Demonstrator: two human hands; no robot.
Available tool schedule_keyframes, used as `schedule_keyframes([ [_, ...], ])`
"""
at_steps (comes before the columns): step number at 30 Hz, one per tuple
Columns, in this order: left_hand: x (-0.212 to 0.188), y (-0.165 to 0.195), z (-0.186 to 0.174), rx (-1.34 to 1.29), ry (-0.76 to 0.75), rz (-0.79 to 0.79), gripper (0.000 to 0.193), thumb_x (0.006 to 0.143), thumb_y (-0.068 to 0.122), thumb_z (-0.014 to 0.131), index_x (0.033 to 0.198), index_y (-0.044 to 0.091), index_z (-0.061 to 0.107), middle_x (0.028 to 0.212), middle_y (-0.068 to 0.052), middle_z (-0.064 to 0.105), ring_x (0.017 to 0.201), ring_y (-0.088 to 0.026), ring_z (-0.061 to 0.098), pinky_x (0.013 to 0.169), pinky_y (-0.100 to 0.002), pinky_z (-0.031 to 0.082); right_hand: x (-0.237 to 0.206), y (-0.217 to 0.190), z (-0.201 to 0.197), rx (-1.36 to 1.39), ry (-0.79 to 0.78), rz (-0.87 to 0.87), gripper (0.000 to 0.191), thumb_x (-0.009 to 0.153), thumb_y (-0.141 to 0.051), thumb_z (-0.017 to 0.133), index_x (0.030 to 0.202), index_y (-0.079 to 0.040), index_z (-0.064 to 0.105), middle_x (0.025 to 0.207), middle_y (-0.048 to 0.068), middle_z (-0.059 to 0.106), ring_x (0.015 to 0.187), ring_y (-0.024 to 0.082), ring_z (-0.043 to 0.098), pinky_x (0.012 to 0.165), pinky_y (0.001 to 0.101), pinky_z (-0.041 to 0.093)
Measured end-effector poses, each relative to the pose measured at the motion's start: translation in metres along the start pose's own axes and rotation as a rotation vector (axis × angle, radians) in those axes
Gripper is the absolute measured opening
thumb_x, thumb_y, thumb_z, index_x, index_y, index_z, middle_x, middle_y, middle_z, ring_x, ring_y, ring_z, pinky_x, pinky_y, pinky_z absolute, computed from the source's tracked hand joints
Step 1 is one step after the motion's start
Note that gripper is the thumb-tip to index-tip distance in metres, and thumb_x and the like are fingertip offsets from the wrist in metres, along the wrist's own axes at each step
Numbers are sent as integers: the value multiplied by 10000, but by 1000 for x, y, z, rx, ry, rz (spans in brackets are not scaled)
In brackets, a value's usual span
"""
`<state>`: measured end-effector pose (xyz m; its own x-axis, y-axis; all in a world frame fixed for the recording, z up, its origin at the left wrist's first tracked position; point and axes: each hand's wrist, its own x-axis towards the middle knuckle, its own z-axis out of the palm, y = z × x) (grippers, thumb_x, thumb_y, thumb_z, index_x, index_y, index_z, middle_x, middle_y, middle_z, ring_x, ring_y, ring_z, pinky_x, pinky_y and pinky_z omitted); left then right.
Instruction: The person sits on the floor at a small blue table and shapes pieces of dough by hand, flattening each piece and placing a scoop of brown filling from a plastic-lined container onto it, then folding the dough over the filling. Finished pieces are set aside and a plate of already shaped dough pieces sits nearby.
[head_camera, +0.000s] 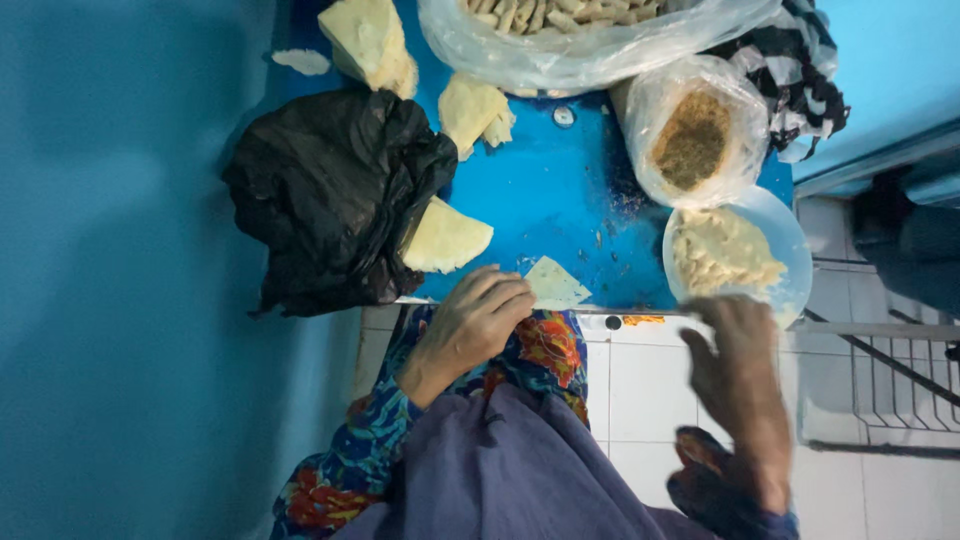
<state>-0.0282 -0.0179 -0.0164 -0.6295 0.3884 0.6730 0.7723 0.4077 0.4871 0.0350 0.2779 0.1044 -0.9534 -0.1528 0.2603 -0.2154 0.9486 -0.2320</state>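
Both hands work at the near edge of the blue table (560, 200). Left hand (470, 325) lies curled with its fingertips on a pale triangular pastry sheet (555, 285) lying flat on the edge of the table, pinning it rather than lifting it. Right hand (740, 370) is blurred, at the near rim of a plate (790, 235) heaped with pale filling (722, 250); its fingers look loosely spread and seem to hold nothing, though the blur leaves some doubt.

Beside the left hand, a semicircular stack of sheets (445, 238) pokes out from under a black bag (335, 195). More folded sheets (475, 110) lie farther up the table. A clear bag of brownish crumbs (692, 140) sits just beyond the plate, and a large clear bag of finished pieces (570, 30) lies at the far edge.

By my reading, one sheet is laid out ready and the filling step is in hand. The next move calls for a small pinch of filling brought across to the sheet while the left hand keeps it flat.
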Motion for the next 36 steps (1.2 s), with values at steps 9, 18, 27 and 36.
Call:
schedule_keyframes([
  [9,-3,-1,-4,-25,8,-13,169,923,69,693,1089,45,711,1161,-88,701,1179,-278,643,1089,-487,489,54,-60,76,-205,-62,-386,717,759,42,662,1419,-238,646,1101,99,598,1023,314,534,886,431,417],
  [18,-5,-2,-2,-38,12,-15,147,907,81,712,1051,52,723,1160,-86,705,1183,-278,635,1086,-496,485,57,-58,71,-280,-53,-458,651,755,-28,644,1382,-199,618,1103,65,586,1043,293,536,896,436,407],
  [27,-5,-4,0,-27,26,-9,163,905,55,707,1067,49,729,1160,-84,708,1168,-282,650,1086,-496,486,60,-50,61,-163,-117,-362,472,679,-3,675,1105,-185,764,989,57,588,988,302,534,870,452,405],
  [36,0,4,-6,-54,23,-11,160,887,75,738,1046,59,720,1124,-87,711,1153,-284,658,1076,-494,489,136,6,10,-180,132,-182,315,872,53,644,1154,-71,712,989,173,702,986,396,629,857,486,502],
])
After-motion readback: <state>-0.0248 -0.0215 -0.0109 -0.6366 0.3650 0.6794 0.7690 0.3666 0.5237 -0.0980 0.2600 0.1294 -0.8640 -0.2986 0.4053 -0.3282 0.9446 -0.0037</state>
